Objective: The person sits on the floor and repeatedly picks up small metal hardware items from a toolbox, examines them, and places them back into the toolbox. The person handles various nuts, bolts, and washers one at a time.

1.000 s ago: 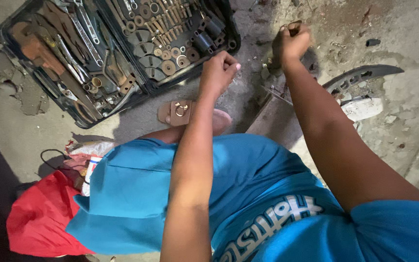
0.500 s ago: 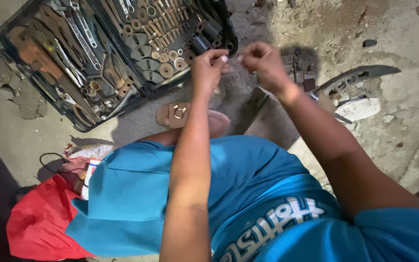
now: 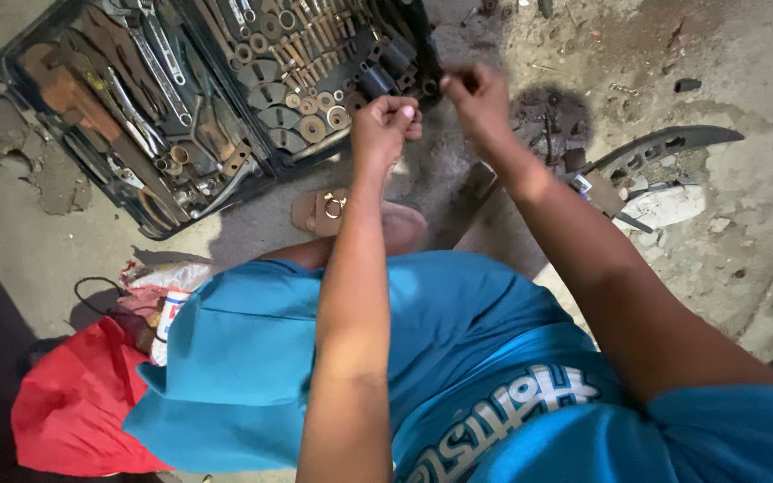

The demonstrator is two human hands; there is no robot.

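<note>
Above a dusty concrete floor (image 3: pixel 744 224), fingertips (image 3: pixel 409 112) of the left hand (image 3: pixel 385 125) pinch a small pale part, too tiny to identify, while the right hand (image 3: pixel 476 94) closes narrowly on something dark just beside it, both raised clear of the ground as if for a closer look. Beyond them an open black tool case (image 3: pixel 20 85) of wrenches, sockets and washers lies within reach. A curved metal piece (image 3: pixel 664 143) rests at right, a red bag (image 3: pixel 73 402) at lower left.
</note>
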